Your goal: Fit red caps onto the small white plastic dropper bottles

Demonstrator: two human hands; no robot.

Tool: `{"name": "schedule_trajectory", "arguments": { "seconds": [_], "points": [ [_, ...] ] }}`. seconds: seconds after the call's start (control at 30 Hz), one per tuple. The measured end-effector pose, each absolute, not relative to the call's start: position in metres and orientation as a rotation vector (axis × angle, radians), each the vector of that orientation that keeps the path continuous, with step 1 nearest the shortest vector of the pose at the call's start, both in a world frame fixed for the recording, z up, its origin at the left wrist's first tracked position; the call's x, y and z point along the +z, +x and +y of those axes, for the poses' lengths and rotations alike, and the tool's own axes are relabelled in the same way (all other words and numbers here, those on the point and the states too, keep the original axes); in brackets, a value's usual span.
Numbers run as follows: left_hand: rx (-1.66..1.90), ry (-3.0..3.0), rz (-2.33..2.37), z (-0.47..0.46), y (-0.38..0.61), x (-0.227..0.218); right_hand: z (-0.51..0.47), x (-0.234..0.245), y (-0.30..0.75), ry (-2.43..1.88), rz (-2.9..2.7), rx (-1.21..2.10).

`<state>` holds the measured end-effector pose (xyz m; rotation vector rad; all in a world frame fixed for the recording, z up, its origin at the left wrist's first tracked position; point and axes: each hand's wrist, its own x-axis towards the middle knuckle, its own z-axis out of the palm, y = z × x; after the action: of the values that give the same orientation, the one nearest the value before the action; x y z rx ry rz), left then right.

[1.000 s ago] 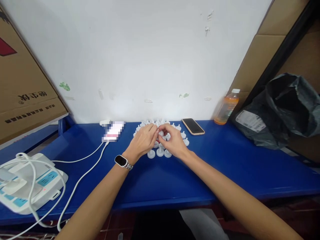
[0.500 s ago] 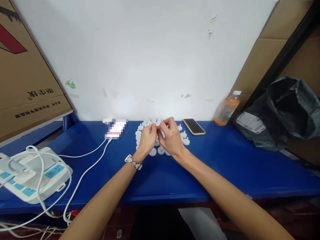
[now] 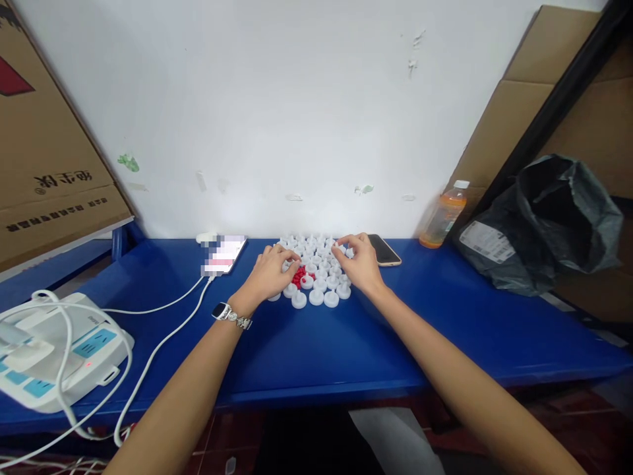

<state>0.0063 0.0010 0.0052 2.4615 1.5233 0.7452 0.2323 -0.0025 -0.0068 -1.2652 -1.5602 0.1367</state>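
Note:
Many small white round caps with thin upright nozzles (image 3: 331, 299) stand in a cluster at the back of the blue table. Small red pieces (image 3: 299, 277) lie in a heap among them, toward the front left. My left hand (image 3: 270, 272) hovers at the cluster's left side, thumb and fingers apart beside the red pieces, partly covering some white caps. At the right side, my right hand (image 3: 360, 265) has thumb and index finger pinched on a white nozzle cap (image 3: 335, 245) at the cluster's far right; the fingers hide part of it.
A dark-screened phone (image 3: 383, 251) lies right of my right hand. Left is a charging phone (image 3: 225, 256) with cables and a white power strip (image 3: 74, 353). An orange drink bottle (image 3: 444, 214) and a black plastic bag (image 3: 539, 227) stand on the right. A white wall closes the back.
My hands were together over the middle of the cluster and have separated, left hand to the left, right hand to the right. The red pieces now show between them.

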Motion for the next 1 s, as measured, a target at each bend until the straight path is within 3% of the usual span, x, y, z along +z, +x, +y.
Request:
{"name": "schedule_trajectory", "arguments": {
  "seconds": [0.2, 0.57, 1.0],
  "points": [
    [0.779, 2.508, 1.345, 0.002, 0.009, 0.003, 0.03, -0.003, 0.243, -1.29, -1.549, 0.346],
    [0.758, 2.46, 1.286, -0.002, 0.01, 0.006, 0.147, 0.009, 0.22, -1.609, -1.948, 0.092],
    [0.726, 2.519, 1.312, -0.002, 0.014, 0.003, 0.168, 0.006, 0.21, -1.573, -2.283, 0.093]
  ]
}}
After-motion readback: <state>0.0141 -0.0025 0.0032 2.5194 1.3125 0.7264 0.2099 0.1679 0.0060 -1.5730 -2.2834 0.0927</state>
